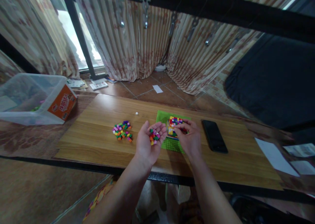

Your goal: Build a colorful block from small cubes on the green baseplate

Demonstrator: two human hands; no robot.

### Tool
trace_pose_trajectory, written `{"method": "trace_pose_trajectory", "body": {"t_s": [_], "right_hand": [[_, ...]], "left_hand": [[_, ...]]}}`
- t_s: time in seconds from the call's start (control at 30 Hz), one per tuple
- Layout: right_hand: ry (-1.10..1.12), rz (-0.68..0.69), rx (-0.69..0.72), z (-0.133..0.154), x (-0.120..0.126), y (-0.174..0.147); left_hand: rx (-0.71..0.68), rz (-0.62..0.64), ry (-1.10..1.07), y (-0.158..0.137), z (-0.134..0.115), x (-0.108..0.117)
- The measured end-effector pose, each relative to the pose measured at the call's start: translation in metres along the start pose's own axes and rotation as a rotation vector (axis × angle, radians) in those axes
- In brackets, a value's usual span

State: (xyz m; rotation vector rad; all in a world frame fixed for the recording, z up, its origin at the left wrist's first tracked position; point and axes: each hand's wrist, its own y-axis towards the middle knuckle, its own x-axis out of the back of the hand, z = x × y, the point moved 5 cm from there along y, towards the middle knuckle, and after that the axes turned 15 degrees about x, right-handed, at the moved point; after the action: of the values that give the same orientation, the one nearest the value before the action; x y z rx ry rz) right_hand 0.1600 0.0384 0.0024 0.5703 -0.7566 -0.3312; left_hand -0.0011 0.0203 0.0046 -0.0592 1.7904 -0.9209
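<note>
My left hand (pixel 147 143) is palm up and cupped, holding a small heap of colourful toy bricks (pixel 154 137). Beside it, my right hand (pixel 190 137) reaches over a block of multicoloured bricks (pixel 172 121) built up on a green studded baseplate (pixel 172 145). Its thumb and forefinger are pinched at the top of that block, on what looks like a small pale toy brick. The fingers partly cover the block's right side. Left of my hands, a loose pile of toy bricks (pixel 121 131) lies on the wooden board (pixel 93 145).
A single white brick (pixel 136 113) lies behind the pile. A black phone (pixel 214 136) rests right of the baseplate. At the far left stands a clear plastic bin (pixel 31 114) with an orange label. White papers (pixel 275 155) lie at the right, and curtains hang behind.
</note>
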Motion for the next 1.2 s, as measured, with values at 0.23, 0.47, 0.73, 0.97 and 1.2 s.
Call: {"method": "trace_pose_trajectory", "body": {"t_s": [0.23,0.47,0.73,0.97,1.2], "right_hand": [[0.144,0.029,0.225,0.048,0.014,0.009],[0.337,0.362,0.346,0.071,0.000,0.003],[0.232,0.385,0.391,0.069,-0.002,0.002],[0.174,0.315,0.385,0.070,-0.003,0.005],[0.357,0.082,0.035,0.036,0.004,0.005]], "left_hand": [[0.031,0.073,0.003,-0.001,0.003,-0.007],[0.055,0.105,-0.007,-0.005,0.003,-0.010],[0.093,0.163,-0.004,-0.003,0.005,-0.011],[0.071,0.135,-0.015,-0.001,0.005,-0.009],[0.041,-0.013,0.010,0.005,0.004,0.003]]}}
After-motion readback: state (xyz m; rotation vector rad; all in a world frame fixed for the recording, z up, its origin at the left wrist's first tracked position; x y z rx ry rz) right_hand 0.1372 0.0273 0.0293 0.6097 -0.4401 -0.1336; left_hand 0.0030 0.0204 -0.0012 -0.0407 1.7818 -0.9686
